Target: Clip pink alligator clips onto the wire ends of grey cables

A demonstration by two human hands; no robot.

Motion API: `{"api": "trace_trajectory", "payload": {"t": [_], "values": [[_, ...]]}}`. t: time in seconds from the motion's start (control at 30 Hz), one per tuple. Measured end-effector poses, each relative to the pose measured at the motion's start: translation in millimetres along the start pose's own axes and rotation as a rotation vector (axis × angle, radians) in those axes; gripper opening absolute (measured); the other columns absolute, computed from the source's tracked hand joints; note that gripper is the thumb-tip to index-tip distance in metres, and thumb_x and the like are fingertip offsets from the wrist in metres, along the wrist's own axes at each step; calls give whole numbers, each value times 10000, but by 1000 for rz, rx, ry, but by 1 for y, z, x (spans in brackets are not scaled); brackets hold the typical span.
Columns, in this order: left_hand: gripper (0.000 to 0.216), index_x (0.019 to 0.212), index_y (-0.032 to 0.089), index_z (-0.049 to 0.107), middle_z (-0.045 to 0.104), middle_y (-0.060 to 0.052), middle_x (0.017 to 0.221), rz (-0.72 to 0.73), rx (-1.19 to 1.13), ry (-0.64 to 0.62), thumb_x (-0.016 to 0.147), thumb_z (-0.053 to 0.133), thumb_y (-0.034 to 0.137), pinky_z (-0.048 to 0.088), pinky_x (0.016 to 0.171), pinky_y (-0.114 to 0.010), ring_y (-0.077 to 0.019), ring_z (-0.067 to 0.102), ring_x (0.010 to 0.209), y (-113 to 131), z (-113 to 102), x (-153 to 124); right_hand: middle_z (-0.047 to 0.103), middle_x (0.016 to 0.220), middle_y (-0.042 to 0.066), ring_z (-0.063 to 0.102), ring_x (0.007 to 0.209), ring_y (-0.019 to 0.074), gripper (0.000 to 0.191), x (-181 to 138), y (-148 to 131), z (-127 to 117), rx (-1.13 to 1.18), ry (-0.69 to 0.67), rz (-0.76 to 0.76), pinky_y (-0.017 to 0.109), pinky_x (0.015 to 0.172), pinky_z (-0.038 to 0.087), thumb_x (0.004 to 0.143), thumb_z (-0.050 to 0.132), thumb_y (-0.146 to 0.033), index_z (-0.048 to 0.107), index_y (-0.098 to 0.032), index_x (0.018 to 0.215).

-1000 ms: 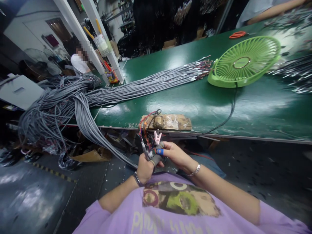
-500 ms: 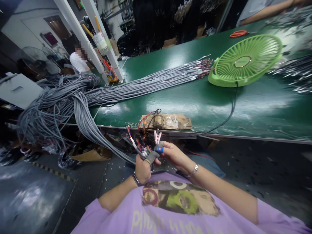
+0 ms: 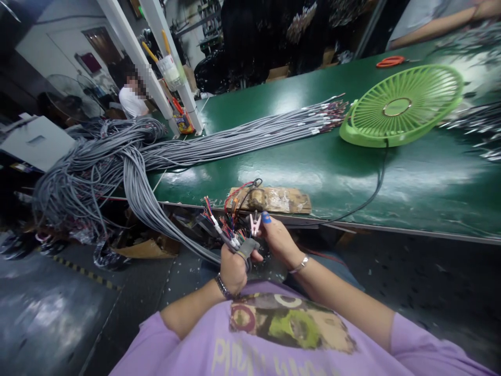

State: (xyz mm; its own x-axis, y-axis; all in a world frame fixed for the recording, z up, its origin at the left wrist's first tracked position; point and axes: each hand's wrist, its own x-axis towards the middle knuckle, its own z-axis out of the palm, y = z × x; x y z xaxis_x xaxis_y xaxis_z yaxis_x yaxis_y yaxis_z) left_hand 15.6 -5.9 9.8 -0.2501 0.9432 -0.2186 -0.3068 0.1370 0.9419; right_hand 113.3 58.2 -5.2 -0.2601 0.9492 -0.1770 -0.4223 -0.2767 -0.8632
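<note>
My left hand (image 3: 234, 267) is closed round the ends of several grey cables (image 3: 172, 230), whose stripped coloured wires (image 3: 219, 222) fan up and to the left above my fist. A grey cot covers its thumb. My right hand (image 3: 278, 239) sits just to the right, with a blue finger cot on the raised index finger, and pinches a small pink clip (image 3: 255, 223) next to the wire ends. Both hands hover in front of my chest, below the near edge of the green table (image 3: 313, 167).
A thick bundle of grey cables (image 3: 242, 137) runs across the table and drops off its left end in a heap (image 3: 86, 172). A green fan (image 3: 399, 107) lies flat at the right, its black cord (image 3: 368, 196) trailing to the table edge. A taped cardboard block (image 3: 270, 199) sits at the edge. Other people are at the far left and top right.
The coloured wire ends have spread out and leaned to the left. My right hand has risen slightly, its blue-tipped finger lifted above the pink clip.
</note>
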Motion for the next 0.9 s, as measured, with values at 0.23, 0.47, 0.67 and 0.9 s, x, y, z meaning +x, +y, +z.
{"api": "trace_trajectory", "payload": {"t": [0.23,0.47,0.67,0.9], "values": [[297,516,159,624,585,-11,414,-34,27,-5,612,748,411,435,472,-258,-133,539,398,-3,0,-1,626,614,6,508,502,122,353,8,10,3,389,-83,224,240,450,423,734,718,-529,666,-181,703],[325,497,162,590,564,0,394,-54,0,-9,576,772,420,444,453,-267,-129,514,366,-1,2,-2,658,652,15,557,552,121,334,8,19,-1,428,-65,227,230,538,473,777,684,-521,667,-190,734],[376,556,145,628,611,-24,436,-102,-14,-20,549,800,478,452,460,-259,-137,553,396,-7,-10,-3,639,676,-1,558,585,125,446,2,30,-17,372,-58,255,234,562,464,769,587,-666,634,-223,793],[473,697,107,705,691,-90,567,-223,-101,-35,532,800,540,471,516,-262,-188,658,532,-22,-23,3,647,713,19,555,602,145,387,-8,39,-45,258,27,258,276,584,465,706,690,-600,656,-223,782]]}}
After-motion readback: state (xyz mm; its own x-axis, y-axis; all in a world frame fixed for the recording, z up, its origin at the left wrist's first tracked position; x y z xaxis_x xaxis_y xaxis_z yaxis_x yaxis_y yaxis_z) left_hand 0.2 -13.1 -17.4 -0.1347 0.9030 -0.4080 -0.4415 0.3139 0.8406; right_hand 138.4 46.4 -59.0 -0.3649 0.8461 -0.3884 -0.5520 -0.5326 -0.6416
